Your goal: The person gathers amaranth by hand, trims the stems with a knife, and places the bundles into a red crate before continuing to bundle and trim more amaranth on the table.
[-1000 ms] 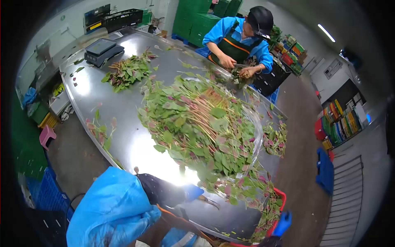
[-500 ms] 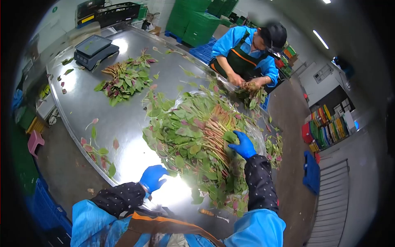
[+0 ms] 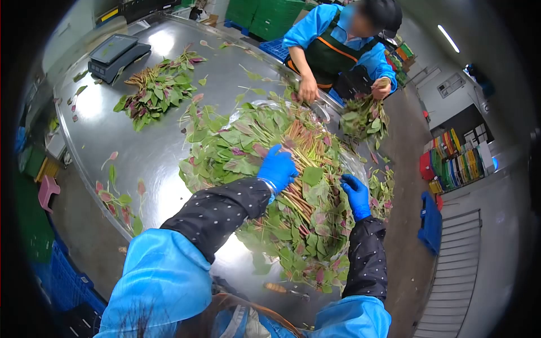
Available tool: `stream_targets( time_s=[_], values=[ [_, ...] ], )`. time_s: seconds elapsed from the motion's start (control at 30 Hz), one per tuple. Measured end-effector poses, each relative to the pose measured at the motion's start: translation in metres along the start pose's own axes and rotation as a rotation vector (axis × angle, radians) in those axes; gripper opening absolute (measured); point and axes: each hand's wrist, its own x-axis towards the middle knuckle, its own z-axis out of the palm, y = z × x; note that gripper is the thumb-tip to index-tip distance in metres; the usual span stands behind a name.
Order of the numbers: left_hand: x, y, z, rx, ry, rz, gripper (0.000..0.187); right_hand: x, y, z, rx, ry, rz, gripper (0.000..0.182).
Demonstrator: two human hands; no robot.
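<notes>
A large heap of green-and-purple leafy greens [image 3: 242,146], which look like amaranth, lies on the metal table with pinkish stems bundled in its middle. My left hand [image 3: 278,169], in a blue glove, rests on those stems [image 3: 298,197] with its fingers curled over some of them; its fingertips are partly hidden. At the heap's right side, my right hand [image 3: 356,196], also blue-gloved, is beside the leaves with thumb and fingers apart. A loose green leaf [image 3: 312,176] lies between the two hands. Clear plastic [image 3: 355,164] shows along the heap's right edge.
A smaller bunch of greens [image 3: 160,93] and a grey scale [image 3: 118,56] occupy the table's far left. Across the table a co-worker [image 3: 338,50] holds a bunch [image 3: 365,118]. A tool with a wooden-looking handle [image 3: 276,287] lies near me. Loose leaves [image 3: 115,200] are scattered at left.
My left hand has moved from the bare table up onto the stems. My right hand has shifted slightly right, away from the stems. The co-worker's hands have moved apart, one carrying a bunch.
</notes>
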Motion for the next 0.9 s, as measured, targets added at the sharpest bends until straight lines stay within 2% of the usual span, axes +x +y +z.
stream_targets(
  time_s=[0.07,0.17,0.2,0.3,0.37,0.4,0.43,0.5,0.53,0.6,0.67,0.77,0.87,0.9],
  values=[
    [0.003,0.0,-0.007,-0.181,-0.063,-0.028,0.019,0.001,0.002,-0.003,0.039,-0.05,0.045,0.029],
    [-0.026,-0.006,-0.016,-0.616,-0.002,-0.212,0.016,0.004,-0.005,0.014,0.02,-0.043,0.026,0.028],
    [-0.037,-0.007,-0.026,-0.471,0.088,-0.051,0.015,0.007,-0.01,0.019,-0.041,-0.128,0.032,0.039],
    [-0.08,-0.014,-0.044,-0.377,-0.156,0.088,0.014,0.018,-0.022,0.043,-0.37,-0.233,-0.196,0.064],
    [-0.116,-0.018,-0.056,-0.326,-0.488,0.023,0.015,0.027,-0.013,0.052,-0.656,-0.28,-0.263,0.081],
    [-0.134,-0.028,-0.055,-0.273,-0.506,0.048,0.015,0.03,-0.009,0.055,-0.801,-0.304,-0.297,0.09],
    [-0.152,-0.037,-0.055,-0.22,-0.522,0.074,0.015,0.033,-0.009,0.054,-0.851,-0.393,-0.231,0.095],
    [-0.185,-0.043,-0.063,-0.213,-0.444,-0.088,0.016,0.043,-0.014,0.05,-0.95,-0.57,-0.107,0.105],
    [-0.203,-0.049,-0.063,-0.215,-0.444,-0.164,0.016,0.044,-0.028,0.054,-1.11,-0.674,-0.114,0.111],
    [-0.23,-0.057,-0.06,-0.227,-0.454,-0.314,0.017,0.034,-0.041,0.061,-1.174,-0.619,-0.199,0.111],
    [-0.238,-0.055,-0.053,-0.26,-0.463,-0.306,0.017,0.029,-0.032,0.065,-1.129,-0.555,-0.23,0.109],
    [-0.224,-0.041,-0.045,-0.253,-0.476,-0.235,0.017,0.04,-0.033,0.063,-1.032,-0.661,-0.16,0.102],
    [-0.197,-0.027,-0.048,-0.266,-0.451,-0.165,0.018,0.031,-0.066,0.073,-1.267,-0.656,-0.163,0.088],
    [-0.193,-0.025,-0.045,-0.289,-0.441,-0.173,0.018,0.027,-0.057,0.074,-1.174,-0.571,-0.214,0.083]
  ],
)
